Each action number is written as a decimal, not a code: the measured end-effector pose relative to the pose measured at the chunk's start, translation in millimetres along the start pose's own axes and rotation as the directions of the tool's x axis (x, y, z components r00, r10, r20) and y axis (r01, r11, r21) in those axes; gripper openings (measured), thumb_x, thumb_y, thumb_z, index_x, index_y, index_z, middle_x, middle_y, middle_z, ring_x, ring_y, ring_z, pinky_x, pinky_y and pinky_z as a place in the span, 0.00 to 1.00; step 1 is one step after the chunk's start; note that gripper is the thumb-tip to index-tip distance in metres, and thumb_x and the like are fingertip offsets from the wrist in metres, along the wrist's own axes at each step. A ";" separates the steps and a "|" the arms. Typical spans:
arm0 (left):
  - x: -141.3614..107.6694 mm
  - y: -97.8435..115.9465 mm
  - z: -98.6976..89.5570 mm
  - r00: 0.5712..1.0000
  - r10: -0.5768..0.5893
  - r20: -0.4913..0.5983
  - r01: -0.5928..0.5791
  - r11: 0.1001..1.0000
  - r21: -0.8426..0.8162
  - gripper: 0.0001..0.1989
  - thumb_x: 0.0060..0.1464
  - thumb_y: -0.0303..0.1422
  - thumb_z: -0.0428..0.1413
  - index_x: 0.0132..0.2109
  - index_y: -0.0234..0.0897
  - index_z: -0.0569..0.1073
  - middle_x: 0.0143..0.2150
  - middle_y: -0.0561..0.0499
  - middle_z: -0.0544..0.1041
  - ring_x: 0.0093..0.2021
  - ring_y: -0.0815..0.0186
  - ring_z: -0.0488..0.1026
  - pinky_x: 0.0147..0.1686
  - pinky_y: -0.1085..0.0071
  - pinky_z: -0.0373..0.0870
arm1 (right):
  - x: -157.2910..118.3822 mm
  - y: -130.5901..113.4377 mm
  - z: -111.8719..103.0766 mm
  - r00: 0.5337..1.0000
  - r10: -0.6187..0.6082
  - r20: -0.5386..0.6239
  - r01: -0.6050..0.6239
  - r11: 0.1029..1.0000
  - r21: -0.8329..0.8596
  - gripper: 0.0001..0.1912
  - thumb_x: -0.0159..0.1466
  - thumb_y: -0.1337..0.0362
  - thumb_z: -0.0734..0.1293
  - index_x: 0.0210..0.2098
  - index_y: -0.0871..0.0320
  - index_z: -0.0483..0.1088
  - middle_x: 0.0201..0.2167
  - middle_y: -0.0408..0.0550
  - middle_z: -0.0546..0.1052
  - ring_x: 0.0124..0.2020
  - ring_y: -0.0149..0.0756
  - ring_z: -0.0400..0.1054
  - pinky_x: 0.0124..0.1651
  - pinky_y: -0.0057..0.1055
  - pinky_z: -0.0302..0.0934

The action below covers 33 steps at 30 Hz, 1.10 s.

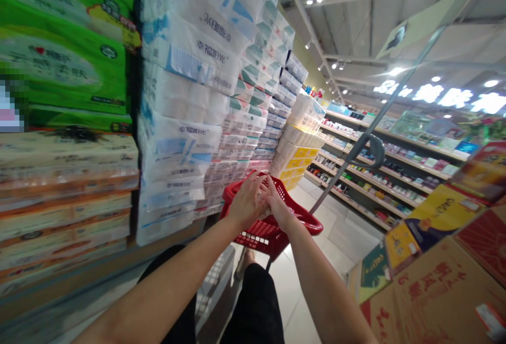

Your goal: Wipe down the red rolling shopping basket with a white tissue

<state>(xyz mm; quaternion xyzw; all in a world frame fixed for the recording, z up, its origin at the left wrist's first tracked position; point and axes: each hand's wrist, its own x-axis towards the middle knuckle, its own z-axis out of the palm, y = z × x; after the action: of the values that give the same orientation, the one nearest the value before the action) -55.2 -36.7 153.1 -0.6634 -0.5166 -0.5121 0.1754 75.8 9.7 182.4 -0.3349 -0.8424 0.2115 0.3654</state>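
Observation:
Both my arms reach forward over a red plastic shopping basket [259,243] with perforated sides. Above its middle, my left hand [249,202] and my right hand [274,200] meet, with their fingers touching and overlapping. What the fingers hold, if anything, is too small and blurred to make out. Part of the basket's inside is hidden behind the hands. My legs in black trousers and one foot show below the basket.
Tall stacks of white paper packs [185,86] and green tissue packs [67,54] line the left. Cardboard boxes [430,291] stand at the lower right. A slanted metal pole [334,180] rises beyond the basket, before stocked shelves [371,188]. Pale floor tiles [292,296] show between.

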 end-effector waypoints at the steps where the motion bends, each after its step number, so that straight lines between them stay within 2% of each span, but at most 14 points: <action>1: 0.4 7.5 2.3 0.993 0.051 0.103 -0.053 0.999 0.013 0.23 0.64 0.40 0.41 0.63 0.39 0.58 0.62 0.41 0.66 0.60 0.58 0.64 0.54 0.58 0.64 | 2.5 2.4 -4.4 0.999 0.040 -0.011 -0.038 0.993 0.108 0.33 0.66 0.65 0.54 0.70 0.50 0.42 0.58 0.49 0.71 0.45 0.34 0.73 0.46 0.33 0.67; 2: -0.6 13.7 4.6 0.978 0.080 0.195 -0.089 0.995 0.036 0.24 0.64 0.41 0.43 0.63 0.38 0.59 0.60 0.41 0.69 0.57 0.58 0.67 0.52 0.58 0.65 | 4.0 5.6 -9.1 0.996 0.083 -0.035 -0.076 0.983 0.166 0.33 0.66 0.65 0.53 0.70 0.52 0.42 0.59 0.50 0.70 0.46 0.34 0.73 0.46 0.33 0.66; 4: -6.1 21.1 8.5 0.951 0.104 0.290 -0.137 0.986 0.097 0.24 0.62 0.43 0.46 0.61 0.38 0.62 0.57 0.42 0.72 0.53 0.56 0.70 0.49 0.57 0.65 | 2.7 13.5 -18.4 0.978 0.161 -0.129 -0.149 0.984 0.099 0.31 0.67 0.65 0.53 0.69 0.56 0.48 0.60 0.52 0.69 0.50 0.35 0.71 0.48 0.32 0.65; 6: -13.6 22.5 10.6 0.951 0.103 0.292 -0.151 0.978 0.147 0.24 0.62 0.44 0.45 0.61 0.38 0.63 0.57 0.42 0.72 0.54 0.56 0.69 0.50 0.57 0.63 | -4.6 21.0 -25.5 0.966 0.206 -0.153 -0.226 0.966 -0.124 0.25 0.68 0.61 0.54 0.62 0.57 0.61 0.55 0.53 0.73 0.51 0.38 0.70 0.50 0.33 0.63; 8: -19.6 20.5 10.7 0.960 0.101 0.261 -0.149 0.974 0.171 0.23 0.63 0.43 0.44 0.60 0.38 0.64 0.56 0.42 0.73 0.54 0.57 0.69 0.51 0.58 0.61 | -15.4 25.1 -28.5 0.966 0.242 -0.095 -0.260 0.892 -0.370 0.21 0.69 0.56 0.55 0.52 0.56 0.72 0.47 0.53 0.77 0.48 0.41 0.71 0.47 0.34 0.62; 11: -20.1 16.1 8.0 0.967 0.105 0.234 -0.150 0.971 0.185 0.19 0.64 0.41 0.43 0.55 0.39 0.68 0.53 0.44 0.75 0.51 0.59 0.70 0.49 0.59 0.61 | -29.3 23.8 -26.3 0.961 0.256 -0.104 -0.269 0.781 -0.563 0.24 0.71 0.51 0.51 0.44 0.54 0.75 0.41 0.53 0.79 0.44 0.43 0.72 0.41 0.34 0.61; 14: -11.3 11.9 5.1 0.967 0.071 0.246 -0.126 0.968 0.217 0.16 0.65 0.38 0.42 0.44 0.38 0.73 0.41 0.46 0.78 0.42 0.61 0.73 0.44 0.60 0.61 | -35.4 19.6 -21.8 0.966 0.206 -0.155 -0.257 0.744 -0.616 0.27 0.72 0.50 0.48 0.44 0.54 0.75 0.41 0.51 0.78 0.44 0.41 0.72 0.39 0.32 0.60; 17: -5.9 7.1 4.0 0.961 0.028 0.275 -0.101 0.962 0.254 0.16 0.64 0.35 0.42 0.35 0.37 0.72 0.31 0.48 0.76 0.33 0.62 0.72 0.38 0.60 0.60 | -38.0 19.0 -17.9 0.977 0.128 -0.170 -0.208 0.734 -0.646 0.26 0.73 0.53 0.47 0.45 0.53 0.74 0.39 0.49 0.79 0.44 0.38 0.71 0.40 0.30 0.58; 20: -16.4 0.7 3.9 0.966 0.041 0.254 -0.115 0.952 0.283 0.15 0.64 0.37 0.43 0.40 0.37 0.72 0.33 0.47 0.76 0.36 0.61 0.72 0.40 0.60 0.60 | -40.5 21.1 -13.6 0.969 0.075 -0.235 -0.217 0.713 -0.667 0.25 0.73 0.55 0.48 0.42 0.54 0.74 0.39 0.48 0.79 0.42 0.37 0.71 0.41 0.29 0.57; 24: -36.7 -8.8 2.5 0.951 0.219 0.217 -0.273 0.925 0.264 0.15 0.62 0.36 0.47 0.54 0.42 0.68 0.52 0.45 0.74 0.52 0.57 0.68 0.52 0.57 0.58 | -41.8 22.4 -9.1 0.957 0.057 -0.285 -0.242 0.697 -0.675 0.25 0.73 0.55 0.49 0.39 0.55 0.74 0.38 0.48 0.79 0.40 0.36 0.71 0.41 0.28 0.56; 26: -35.0 -10.6 1.7 0.953 0.213 0.214 -0.266 0.927 0.264 0.15 0.62 0.36 0.46 0.54 0.42 0.68 0.49 0.46 0.75 0.50 0.58 0.68 0.51 0.58 0.58 | -41.3 21.6 -8.6 0.958 0.053 -0.280 -0.237 0.694 -0.679 0.24 0.73 0.55 0.50 0.39 0.55 0.74 0.37 0.48 0.79 0.40 0.36 0.72 0.41 0.28 0.56; 30: -16.9 -8.0 1.0 0.967 0.072 0.244 -0.140 0.950 0.277 0.15 0.64 0.37 0.43 0.44 0.38 0.72 0.34 0.48 0.75 0.35 0.62 0.70 0.40 0.61 0.59 | -40.3 19.0 -9.3 0.957 0.060 -0.284 -0.245 0.688 -0.683 0.24 0.73 0.55 0.50 0.40 0.55 0.74 0.37 0.48 0.79 0.40 0.36 0.72 0.40 0.28 0.55; 33: -18.1 -8.1 0.5 0.967 0.083 0.242 -0.153 0.947 0.284 0.15 0.64 0.37 0.43 0.44 0.38 0.72 0.35 0.48 0.75 0.36 0.61 0.70 0.40 0.60 0.59 | -41.2 19.0 -9.1 0.957 0.059 -0.284 -0.245 0.689 -0.682 0.24 0.73 0.55 0.49 0.40 0.55 0.74 0.37 0.48 0.79 0.39 0.35 0.71 0.39 0.27 0.54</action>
<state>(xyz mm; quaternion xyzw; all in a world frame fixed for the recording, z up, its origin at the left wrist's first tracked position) -60.9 -42.2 134.9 -0.7130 -0.5641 -0.3371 0.2447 111.4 -5.8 157.3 -0.5418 -0.7769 -0.1420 0.2876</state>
